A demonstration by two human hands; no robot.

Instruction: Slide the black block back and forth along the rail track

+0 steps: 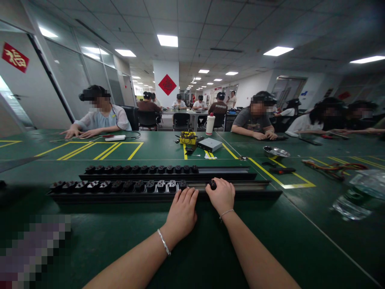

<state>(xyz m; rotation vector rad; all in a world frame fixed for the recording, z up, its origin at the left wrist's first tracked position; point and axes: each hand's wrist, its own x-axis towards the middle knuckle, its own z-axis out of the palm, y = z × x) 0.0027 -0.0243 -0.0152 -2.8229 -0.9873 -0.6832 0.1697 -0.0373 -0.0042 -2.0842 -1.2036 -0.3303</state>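
Observation:
My right hand (221, 196) pinches a small black socket module (213, 184) over the bare right-hand part of the near black channel rail (120, 197). My left hand (183, 214) lies at this rail's front wall, its fingers stretched forward, fingertips touching the rail just by the last module in the row (182, 185). Its thumb is mostly hidden. Several black modules sit side by side along the left and middle of the near rail, some with shiny faces. Behind it runs a parallel far rail (225, 176), also holding a row of black modules, with a bare pale stretch at its right.
The green table (120, 249) bears yellow tape marks. Ahead are a yellow box (188, 137) with cables, a grey device (209, 145) and a bottle (210, 124). To the right are a metal bowl (276, 151), coloured wires (331, 166) and a plastic bottle (357, 196). Co-workers sit across.

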